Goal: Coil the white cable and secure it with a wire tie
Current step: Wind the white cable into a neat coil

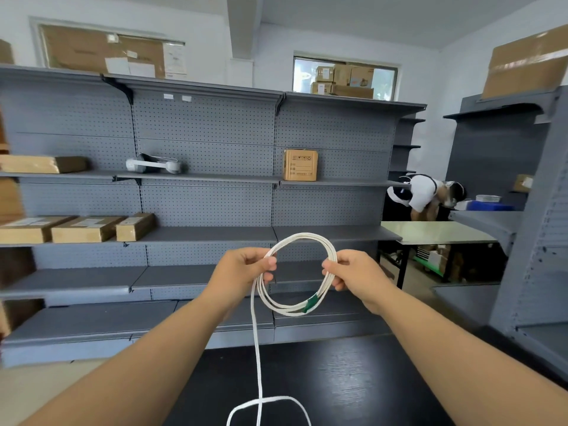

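Left hand (246, 269), right hand (353, 272) pinch white cable (302, 238) coil | judged light, limp, springy | grasp opposite sides.

The white cable (304, 236) is hanging upright in mid-air as a round coil of several loops, a green band (312, 304) wrapping its lower-right strands. Its loose tail (255, 333) is trailing down from the left side onto the black worktop (353, 379).
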{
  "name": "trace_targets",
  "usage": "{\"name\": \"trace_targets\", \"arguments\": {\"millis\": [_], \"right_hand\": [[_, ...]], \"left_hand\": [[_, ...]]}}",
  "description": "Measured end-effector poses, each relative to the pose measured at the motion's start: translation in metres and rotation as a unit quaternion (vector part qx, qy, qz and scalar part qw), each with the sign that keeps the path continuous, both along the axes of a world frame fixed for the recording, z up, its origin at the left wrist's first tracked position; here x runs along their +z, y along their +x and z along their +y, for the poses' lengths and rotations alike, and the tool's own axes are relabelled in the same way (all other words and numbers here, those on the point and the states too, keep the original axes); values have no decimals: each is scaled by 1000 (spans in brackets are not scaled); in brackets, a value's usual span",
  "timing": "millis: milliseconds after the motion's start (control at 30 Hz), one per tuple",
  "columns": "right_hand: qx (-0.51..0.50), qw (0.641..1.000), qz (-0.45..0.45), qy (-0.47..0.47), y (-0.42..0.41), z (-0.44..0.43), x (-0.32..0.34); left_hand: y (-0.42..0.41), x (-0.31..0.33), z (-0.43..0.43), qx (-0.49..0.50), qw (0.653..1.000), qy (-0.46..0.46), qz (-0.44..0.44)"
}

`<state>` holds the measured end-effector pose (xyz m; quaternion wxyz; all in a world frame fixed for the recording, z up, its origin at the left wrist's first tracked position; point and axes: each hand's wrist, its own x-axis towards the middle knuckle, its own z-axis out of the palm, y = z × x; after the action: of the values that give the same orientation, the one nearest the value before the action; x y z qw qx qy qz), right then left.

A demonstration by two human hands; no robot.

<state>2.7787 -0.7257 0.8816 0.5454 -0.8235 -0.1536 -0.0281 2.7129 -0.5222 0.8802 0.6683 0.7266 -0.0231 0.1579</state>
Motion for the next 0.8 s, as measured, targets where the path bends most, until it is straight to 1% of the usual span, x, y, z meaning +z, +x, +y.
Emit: {"name": "trace_targets", "arguments": {"millis": [67, 133, 200, 267, 333, 400, 467, 533, 567, 633, 700, 800], "right_hand": [[10, 1000, 13, 2, -1, 4, -4], [15, 1000, 23, -2, -2, 6, -5], [18, 999, 20, -24, -2, 6, -5], [22, 998, -1, -65, -3, 6, -2], [30, 989, -44, -138, -5, 6, 3], [45, 969, -101, -221, -9, 9, 9], [67, 950, -142, -268, -15, 13, 13], [80, 936, -172, -297, -17, 16, 15], [79, 929, -186, -309, -17, 16, 15], [72, 926, -202, -311, -14, 15, 17], [66, 927, -209, -304, -11, 14, 18], [58, 929, -208, -300, -6, 11, 20]], "left_hand": [[-1, 3, 2, 15, 998, 58, -18], [-3, 6, 4, 28, 990, 134, -25], [-4, 9, 4, 33, 977, 211, -24], [-5, 14, 4, 28, 960, 278, -18], [-3, 19, 2, 18, 938, 344, -23], [-3, 25, -1, 7, 909, 416, -31], [-3, 29, -6, -9, 873, 486, -40], [-1, 29, -11, -11, 846, 531, -49], [1, 28, -12, -3, 843, 536, -52], [5, 23, -13, 18, 859, 508, -56], [9, 16, -12, 29, 895, 441, -57], [11, 6, -11, 11, 944, 327, -34]]}}
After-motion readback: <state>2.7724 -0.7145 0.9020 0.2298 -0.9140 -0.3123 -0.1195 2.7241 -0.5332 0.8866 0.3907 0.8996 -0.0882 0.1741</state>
